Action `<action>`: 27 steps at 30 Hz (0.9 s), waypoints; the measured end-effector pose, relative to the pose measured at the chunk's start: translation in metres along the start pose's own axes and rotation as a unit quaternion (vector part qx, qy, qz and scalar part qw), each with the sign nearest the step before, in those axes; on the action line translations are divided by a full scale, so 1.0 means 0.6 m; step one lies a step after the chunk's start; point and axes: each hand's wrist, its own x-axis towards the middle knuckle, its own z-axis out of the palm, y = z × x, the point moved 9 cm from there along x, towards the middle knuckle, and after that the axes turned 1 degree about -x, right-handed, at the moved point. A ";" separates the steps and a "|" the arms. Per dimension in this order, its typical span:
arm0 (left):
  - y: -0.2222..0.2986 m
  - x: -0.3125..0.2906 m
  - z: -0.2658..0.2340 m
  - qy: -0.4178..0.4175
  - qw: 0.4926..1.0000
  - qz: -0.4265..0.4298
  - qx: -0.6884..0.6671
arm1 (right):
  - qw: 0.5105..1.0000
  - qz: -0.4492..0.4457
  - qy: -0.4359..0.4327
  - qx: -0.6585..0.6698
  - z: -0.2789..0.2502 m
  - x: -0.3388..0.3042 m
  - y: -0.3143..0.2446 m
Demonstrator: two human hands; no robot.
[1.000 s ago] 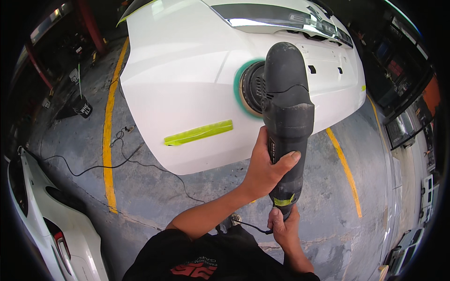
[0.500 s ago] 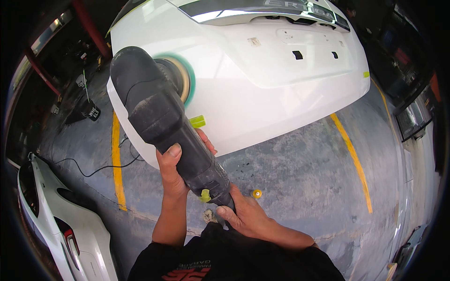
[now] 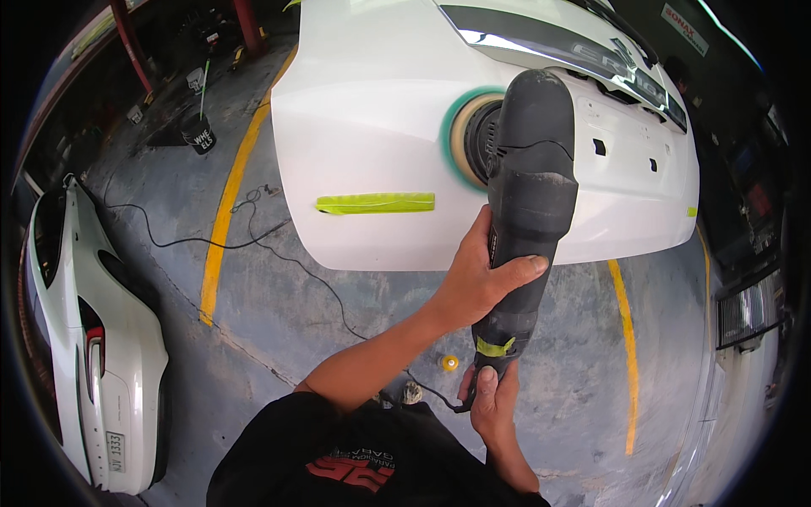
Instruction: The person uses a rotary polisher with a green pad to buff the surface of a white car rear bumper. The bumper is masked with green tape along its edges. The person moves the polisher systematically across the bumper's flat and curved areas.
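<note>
A black car polisher (image 3: 532, 190) spans the middle of the view, its head up at the far end. Its round green-edged pad (image 3: 450, 139) lies against a white car tailgate panel (image 3: 355, 110). My left hand (image 3: 477, 279) is wrapped round the polisher's body from the left side, thumb over the top. Lower down, my right hand (image 3: 494, 397) grips the narrow rear end, close to where the cord leaves. A bit of yellow-green tape (image 3: 495, 347) is stuck on the tool between my hands. The polisher covers part of the panel's middle.
A strip of yellow-green tape (image 3: 376, 203) lies along the panel's lower left. The black cord (image 3: 325, 287) trails over the floor. A yellow-topped bottle (image 3: 449, 363) stands near my feet. A white car (image 3: 127, 372) is at left, a black bucket (image 3: 199, 133) beyond it.
The polisher has moved right across the panel, both hands still on it, and is turned from leaning left to nearly upright in the view. The long tape strip now shows fully.
</note>
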 end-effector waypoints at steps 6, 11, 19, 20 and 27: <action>0.040 -0.023 -0.068 0.020 0.999 0.018 -0.034 | 1.000 0.005 -0.015 -0.012 0.060 0.002 -0.001; 0.081 -0.060 -0.154 0.078 0.996 0.040 -0.029 | 0.992 0.002 -0.083 -0.091 0.132 0.013 -0.003; 0.123 -0.132 -0.262 0.128 0.984 0.074 -0.095 | 0.949 -0.045 -0.157 -0.269 0.226 0.025 -0.046; 0.121 -0.144 -0.268 0.136 0.983 0.081 -0.096 | 0.950 -0.035 -0.176 -0.255 0.231 0.025 -0.043; 0.082 -0.124 -0.210 0.094 0.993 0.024 -0.066 | 0.975 -0.019 -0.142 -0.169 0.164 0.010 0.024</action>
